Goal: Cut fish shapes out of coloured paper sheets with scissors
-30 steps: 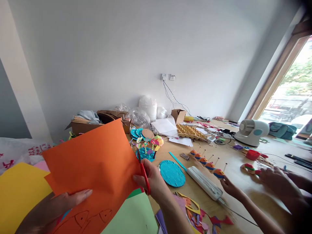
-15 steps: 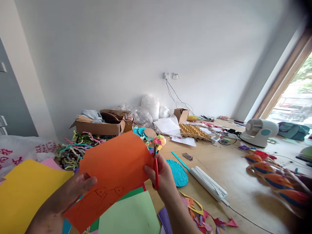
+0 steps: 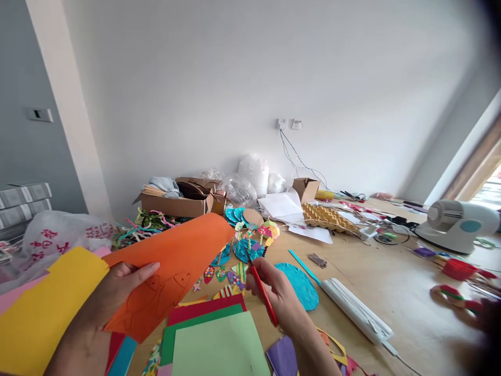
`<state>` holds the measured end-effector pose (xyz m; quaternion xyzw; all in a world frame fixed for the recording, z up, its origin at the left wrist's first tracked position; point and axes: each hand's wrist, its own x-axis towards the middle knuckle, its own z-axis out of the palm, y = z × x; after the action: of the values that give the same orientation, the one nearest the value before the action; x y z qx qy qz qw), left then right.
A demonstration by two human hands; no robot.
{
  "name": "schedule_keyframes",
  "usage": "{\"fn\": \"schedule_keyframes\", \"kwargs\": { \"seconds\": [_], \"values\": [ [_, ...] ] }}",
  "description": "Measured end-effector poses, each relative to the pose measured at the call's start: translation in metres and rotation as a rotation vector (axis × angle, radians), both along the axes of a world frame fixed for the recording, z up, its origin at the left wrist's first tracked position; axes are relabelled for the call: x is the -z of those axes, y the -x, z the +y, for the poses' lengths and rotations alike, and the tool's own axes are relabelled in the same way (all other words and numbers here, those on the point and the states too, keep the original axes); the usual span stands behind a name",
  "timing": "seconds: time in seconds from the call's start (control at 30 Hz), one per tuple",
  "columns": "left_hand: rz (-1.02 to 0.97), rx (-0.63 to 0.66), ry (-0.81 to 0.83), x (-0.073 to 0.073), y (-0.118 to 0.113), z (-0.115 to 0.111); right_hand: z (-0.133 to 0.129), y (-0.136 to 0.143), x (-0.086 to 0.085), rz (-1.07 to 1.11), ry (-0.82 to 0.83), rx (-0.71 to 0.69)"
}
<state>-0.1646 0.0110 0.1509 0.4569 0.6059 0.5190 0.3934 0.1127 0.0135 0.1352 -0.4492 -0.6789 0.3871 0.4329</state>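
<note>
An orange sheet of paper (image 3: 176, 245) with fish outlines drawn on its lower part is held by my left hand (image 3: 127, 282), thumb on top. My right hand (image 3: 274, 287) grips red-handled scissors (image 3: 263, 292), their blades pointing away from me and apart from the sheet. Under the hands lies a stack of coloured paper, a light green sheet (image 3: 219, 344) uppermost. Several small decorated paper fish (image 3: 235, 279) lie on the table beyond it. A blue textured disc (image 3: 299, 284) rests to the right of my right hand.
Yellow paper (image 3: 50, 297) and a plastic bag (image 3: 66, 230) are at left. Behind stand a cardboard box (image 3: 176, 204), clear bags (image 3: 252, 175) and an egg tray (image 3: 329, 219). A white power strip (image 3: 356, 310), a fan (image 3: 457, 224) and a purple scrap (image 3: 282, 355) are at right.
My right hand has let go of the orange sheet and moved right and down with the scissors. My left hand keeps the sheet. The view has turned left.
</note>
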Motion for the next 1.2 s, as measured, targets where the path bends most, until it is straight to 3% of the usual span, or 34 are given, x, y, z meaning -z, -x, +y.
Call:
{"fn": "schedule_keyframes", "kwargs": {
  "seconds": [0.1,0.2,0.4,0.53,0.9,1.2],
  "values": [
    [-0.284,-0.052,-0.03,0.002,0.009,0.001,-0.003,0.005,0.0,-0.134,0.021,-0.091],
    [-0.391,-0.028,-0.084,0.005,0.01,0.0,-0.005,0.014,0.002,-0.246,0.06,-0.155],
    [-0.305,0.019,-0.143,0.006,0.001,-0.003,-0.012,0.029,0.005,-0.218,0.164,-0.235],
    [-0.297,0.022,-0.094,0.005,-0.005,-0.004,-0.015,0.03,0.003,-0.209,0.194,-0.268],
    [-0.272,0.062,-0.036,0.008,-0.01,-0.004,-0.013,0.028,0.006,-0.238,0.175,-0.273],
    [-0.023,0.171,0.038,0.02,0.001,0.004,-0.016,0.026,0.003,-0.23,0.195,-0.27]
  ]
}}
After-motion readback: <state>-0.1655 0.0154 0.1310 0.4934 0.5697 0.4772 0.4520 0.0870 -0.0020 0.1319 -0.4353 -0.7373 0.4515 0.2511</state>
